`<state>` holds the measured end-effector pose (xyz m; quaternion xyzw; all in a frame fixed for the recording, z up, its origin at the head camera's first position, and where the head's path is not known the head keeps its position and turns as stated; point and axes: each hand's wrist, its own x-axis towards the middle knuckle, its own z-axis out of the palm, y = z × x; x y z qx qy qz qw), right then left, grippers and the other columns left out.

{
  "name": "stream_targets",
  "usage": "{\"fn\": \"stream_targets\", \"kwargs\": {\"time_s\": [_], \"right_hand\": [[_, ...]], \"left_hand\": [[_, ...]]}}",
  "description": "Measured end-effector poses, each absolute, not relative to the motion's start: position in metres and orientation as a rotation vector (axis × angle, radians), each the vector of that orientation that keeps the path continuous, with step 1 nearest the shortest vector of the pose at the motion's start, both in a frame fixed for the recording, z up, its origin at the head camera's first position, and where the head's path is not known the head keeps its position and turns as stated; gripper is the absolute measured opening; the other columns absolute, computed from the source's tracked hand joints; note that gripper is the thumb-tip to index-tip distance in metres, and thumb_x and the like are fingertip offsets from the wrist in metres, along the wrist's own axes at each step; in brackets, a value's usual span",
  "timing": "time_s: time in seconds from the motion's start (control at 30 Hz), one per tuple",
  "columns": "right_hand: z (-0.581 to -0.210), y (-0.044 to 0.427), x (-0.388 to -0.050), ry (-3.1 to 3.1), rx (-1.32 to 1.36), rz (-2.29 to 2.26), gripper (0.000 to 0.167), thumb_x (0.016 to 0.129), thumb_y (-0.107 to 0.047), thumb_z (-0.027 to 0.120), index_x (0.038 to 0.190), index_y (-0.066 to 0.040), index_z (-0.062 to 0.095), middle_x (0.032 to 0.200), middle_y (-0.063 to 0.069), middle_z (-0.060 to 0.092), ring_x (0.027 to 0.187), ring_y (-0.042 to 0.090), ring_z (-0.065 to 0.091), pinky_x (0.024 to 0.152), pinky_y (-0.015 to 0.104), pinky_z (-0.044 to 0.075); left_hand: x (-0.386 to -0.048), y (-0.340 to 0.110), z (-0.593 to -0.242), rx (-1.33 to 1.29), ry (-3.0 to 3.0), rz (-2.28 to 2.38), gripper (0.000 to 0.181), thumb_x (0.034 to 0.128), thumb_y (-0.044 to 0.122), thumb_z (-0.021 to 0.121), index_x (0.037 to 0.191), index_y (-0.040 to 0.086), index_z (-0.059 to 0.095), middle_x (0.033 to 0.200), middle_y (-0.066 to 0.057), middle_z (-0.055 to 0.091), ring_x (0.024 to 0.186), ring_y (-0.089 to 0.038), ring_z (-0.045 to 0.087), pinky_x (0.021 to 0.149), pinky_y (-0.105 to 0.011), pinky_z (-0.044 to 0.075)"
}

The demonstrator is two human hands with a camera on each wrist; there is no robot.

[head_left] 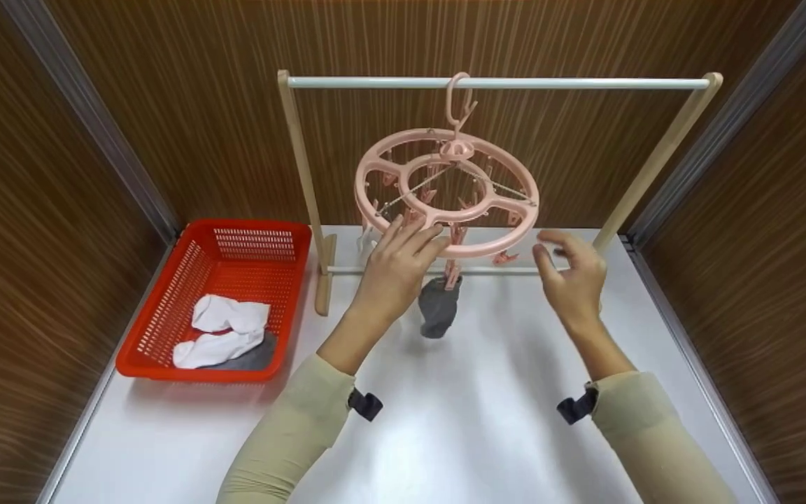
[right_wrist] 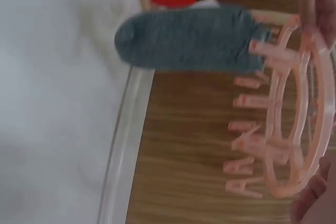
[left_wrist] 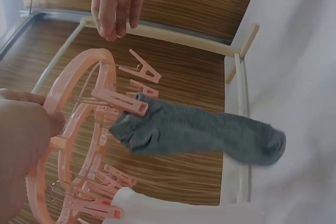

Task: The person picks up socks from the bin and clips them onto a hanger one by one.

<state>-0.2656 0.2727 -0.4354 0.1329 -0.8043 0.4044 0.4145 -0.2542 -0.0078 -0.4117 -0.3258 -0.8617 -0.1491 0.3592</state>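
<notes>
A round pink clip hanger (head_left: 525, 231) hangs by its hook from a white rail. My left hand (head_left: 397, 269) holds the near left part of its outer ring, with the thumb against the ring in the left wrist view. A grey sock (head_left: 439, 308) dangles from a pink clip (head_left: 453, 274) beside that hand. Another clip carries a white sock (left_wrist: 178, 211), mostly cut off at the bottom of the left wrist view. Just right of the ring, my right hand (head_left: 574, 276) is raised with its fingers spread and loosely bent, holding nothing.
On the left stands a red basket (head_left: 130, 360) with white socks (head_left: 224, 343) and a grey piece of fabric (head_left: 252, 358) in it. The wooden-legged rack (head_left: 662, 154) spans the back of the white table (head_left: 438, 434). Brown panels enclose the sides and back.
</notes>
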Motion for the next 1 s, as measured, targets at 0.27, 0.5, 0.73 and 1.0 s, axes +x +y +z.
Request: {"fn": "stream_targets", "kwargs": {"time_s": [0.27,0.5,0.73,1.0], "right_hand": [[-0.428,0.289,-0.291,-2.083,0.589,0.675,0.053,0.080,0.006,0.078,0.126,-0.019,0.071,0.141,0.009,0.059,0.137,0.035,0.048,0.113,0.047,0.040],[-0.427,0.283,-0.297,-2.085,0.662,0.569,0.035,0.091,-0.011,0.070,0.124,-0.019,0.072,0.139,0.008,0.061,0.138,0.031,0.048,0.116,0.049,0.036],[-0.430,0.275,-0.290,-2.008,0.702,0.612,0.032,0.089,-0.005,0.070,0.120,-0.011,0.073,0.132,0.005,0.065,0.130,0.033,0.056,0.114,0.046,0.039],[-0.429,0.259,-0.282,-1.949,0.753,0.643,0.031,0.086,-0.002,0.072,0.116,-0.009,0.075,0.128,0.006,0.068,0.128,0.035,0.057,0.111,0.044,0.043]], "left_hand": [[-0.253,-0.012,-0.412,-0.838,-2.228,-0.402,0.037,0.0894,-0.002,0.067,0.121,0.017,0.069,0.132,-0.002,0.066,0.133,-0.025,0.054,0.120,-0.052,0.026],[-0.253,-0.018,-0.411,-0.826,-2.258,-0.406,0.037,0.0897,-0.002,0.067,0.121,0.017,0.069,0.136,-0.001,0.064,0.137,-0.026,0.050,0.120,-0.054,0.025],[-0.248,-0.021,-0.413,-0.850,-2.253,-0.446,0.044,0.0904,0.000,0.063,0.131,0.018,0.065,0.140,-0.002,0.061,0.140,-0.030,0.045,0.119,-0.058,0.026],[-0.236,-0.002,-0.414,-0.910,-2.164,-0.466,0.040,0.0914,0.004,0.061,0.129,0.017,0.065,0.137,-0.003,0.063,0.139,-0.028,0.048,0.119,-0.052,0.029]]}}
